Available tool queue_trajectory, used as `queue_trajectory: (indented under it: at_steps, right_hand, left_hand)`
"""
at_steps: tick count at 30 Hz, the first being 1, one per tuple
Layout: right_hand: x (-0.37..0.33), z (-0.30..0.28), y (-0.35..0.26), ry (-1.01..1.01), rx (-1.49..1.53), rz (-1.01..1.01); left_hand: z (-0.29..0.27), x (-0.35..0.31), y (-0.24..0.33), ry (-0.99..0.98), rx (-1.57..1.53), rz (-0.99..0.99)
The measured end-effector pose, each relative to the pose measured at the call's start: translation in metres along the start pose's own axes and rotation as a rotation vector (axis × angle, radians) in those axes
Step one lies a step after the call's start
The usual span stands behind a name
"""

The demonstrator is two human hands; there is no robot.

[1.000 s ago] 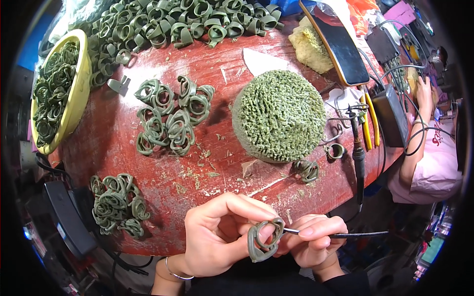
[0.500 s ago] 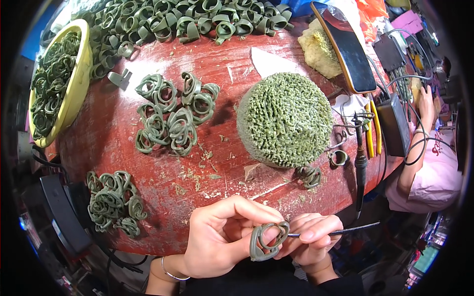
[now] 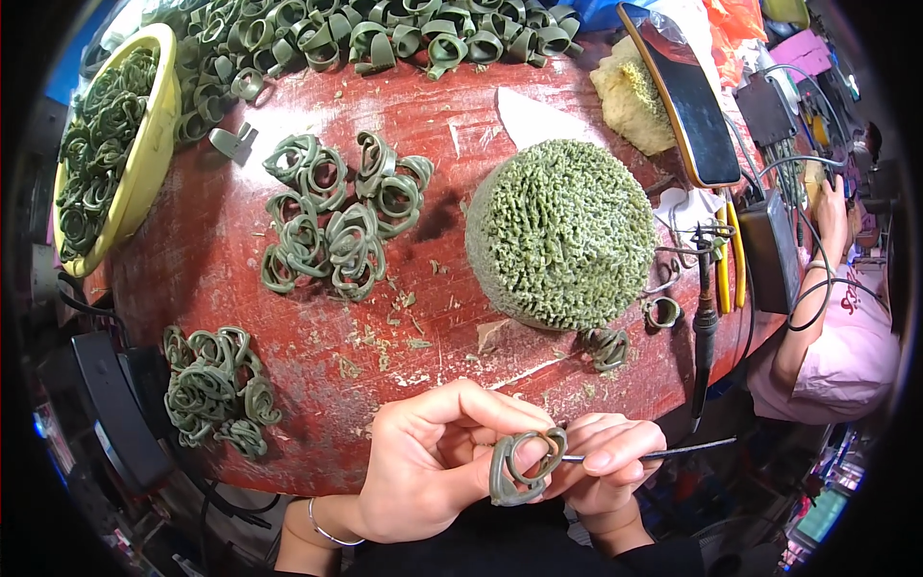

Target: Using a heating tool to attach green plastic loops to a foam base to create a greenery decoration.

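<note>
Green ring (image 3: pixel 497 474) front and centre, up by the near edge of the red table (image 3: pixel 317 385)! From the left: yellow basin (image 3: pixel 154 173) full of loops, a small heap (image 3: pixel 207 389) below, a looser cluster (image 3: pixel 351 245) alongside; then the left hand (image 3: pixel 423 471), thumb and fingers pinching that ring; beyond, a bristly green block (image 3: pixel 567 231); next the right hand (image 3: pixel 608 466), fingers closed on a thin dark rod (image 3: pixel 697 448) pointing at the ring; lastly, a soldering iron (image 3: pixel 705 327).

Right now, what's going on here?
Someone sits or stands at a red table. Their left hand holds a green ring; the right hand holds a thin dark tool, its end at the ring. More green rings lie in bunches leftward; a bumpy green block stands beyond the hands.
</note>
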State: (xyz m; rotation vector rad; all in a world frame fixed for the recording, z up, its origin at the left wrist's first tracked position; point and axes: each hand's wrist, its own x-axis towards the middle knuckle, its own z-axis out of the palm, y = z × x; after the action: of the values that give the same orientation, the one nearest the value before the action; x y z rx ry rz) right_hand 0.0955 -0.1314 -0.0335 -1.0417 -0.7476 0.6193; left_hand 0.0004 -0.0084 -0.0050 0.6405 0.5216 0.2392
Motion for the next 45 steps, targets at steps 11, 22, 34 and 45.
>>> queue_trajectory:
  at_steps: [11,22,34,45]
  right_hand:
    - [0.0004,0.0003,0.0003,0.028,0.021,-0.014]
    - [-0.0051,0.0008,0.0040,0.040,-0.075,-0.089]
    - [-0.0063,-0.0013,0.0063,0.005,-0.084,-0.116]
    - [-0.0059,-0.0028,0.0074,-0.027,-0.073,-0.155]
  left_hand:
    - [0.0012,0.0006,-0.0004,0.021,-0.047,-0.025]
    - [0.0036,-0.0001,-0.0001,0.032,0.038,0.053]
    - [0.0010,0.0015,-0.0036,0.035,0.110,0.110]
    - [0.0012,0.0001,-0.0041,0.067,0.166,0.134]
